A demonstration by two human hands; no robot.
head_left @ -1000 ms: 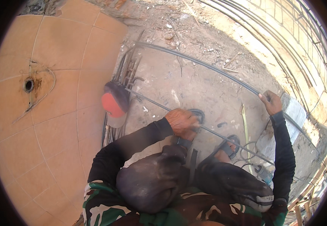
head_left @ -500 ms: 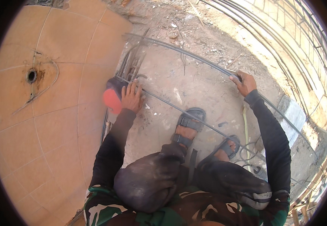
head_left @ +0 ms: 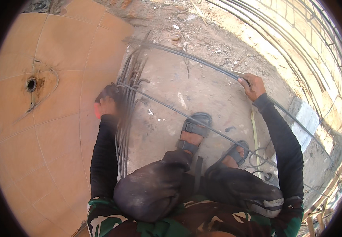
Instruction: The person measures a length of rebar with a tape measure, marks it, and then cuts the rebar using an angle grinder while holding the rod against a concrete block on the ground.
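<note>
My left hand (head_left: pixel 108 106) is closed over a rounded dark and red thing (head_left: pixel 108 91) at the edge of the orange tiles; its exact kind I cannot make out. Beside it lies a bundle of steel rods (head_left: pixel 123 148), some with hooked ends. My right hand (head_left: pixel 253 87) grips long thin rebar rods (head_left: pixel 202 61) that slant from the far left to the right and pass beneath my right forearm. Another single rod (head_left: pixel 171 106) runs from near my left hand over my sandalled feet.
An orange tiled surface (head_left: pixel 60 130) with a round drain hole (head_left: pixel 31 84) fills the left. On the dusty ground to the right lie a pale slab (head_left: pixel 303 118), a yellowish strip (head_left: pixel 254 130) and looped wire (head_left: pixel 257 158). More long rods (head_left: pixel 273 29) and a rebar cage (head_left: pixel 328 41) stretch along the far right.
My left hand has moved left, with the dark and red thing shifting off the rod bundle toward the tiles; its fingers have curled. My right hand stays on the rods.
</note>
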